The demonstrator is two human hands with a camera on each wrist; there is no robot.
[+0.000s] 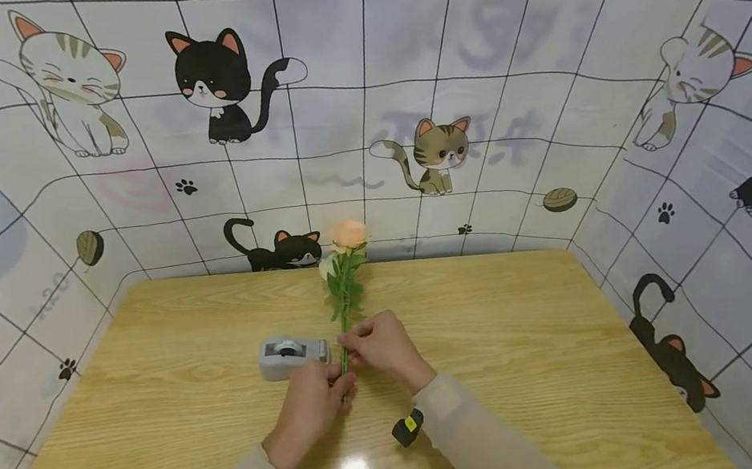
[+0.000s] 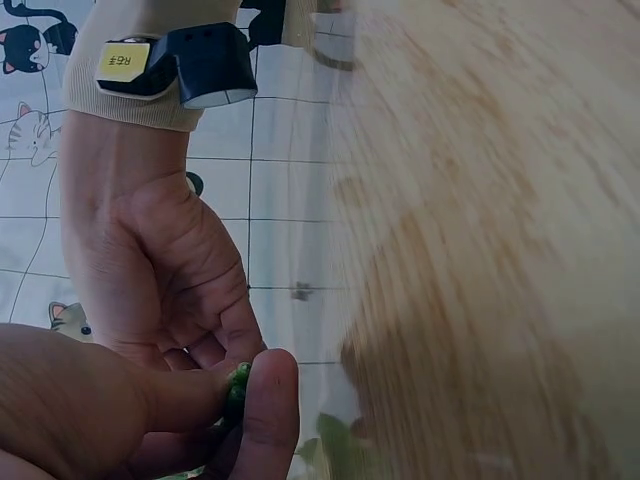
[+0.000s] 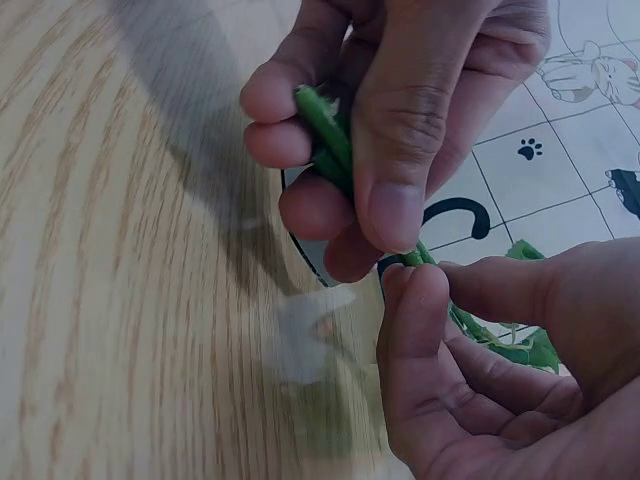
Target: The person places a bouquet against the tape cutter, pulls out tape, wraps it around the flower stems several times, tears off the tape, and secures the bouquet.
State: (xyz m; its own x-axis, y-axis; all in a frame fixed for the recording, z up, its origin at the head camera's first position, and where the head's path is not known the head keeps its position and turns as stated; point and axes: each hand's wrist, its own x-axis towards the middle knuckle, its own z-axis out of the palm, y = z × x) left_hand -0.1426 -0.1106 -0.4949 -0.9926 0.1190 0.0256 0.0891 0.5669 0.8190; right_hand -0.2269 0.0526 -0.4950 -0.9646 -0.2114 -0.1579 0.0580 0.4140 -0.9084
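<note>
Two artificial-looking roses, one peach (image 1: 349,234) and one white (image 1: 327,267), lie together with their green stems (image 1: 345,310) side by side, blooms toward the wall. My left hand (image 1: 312,400) grips the lower stems between thumb and fingers; cut stem ends (image 3: 318,115) stick out of it in the right wrist view. Just above it my right hand (image 1: 383,344) pinches the stems with thumb and forefinger. In the left wrist view, only a bit of green stem (image 2: 237,392) shows between the fingers. Whether tape is on the stems, I cannot tell.
A grey tape dispenser (image 1: 285,359) stands on the wooden table (image 1: 511,360), close to the left of the hands. Behind and at the sides hangs a cloth (image 1: 343,110) printed with cats. Each wrist wears a small black device (image 1: 408,427).
</note>
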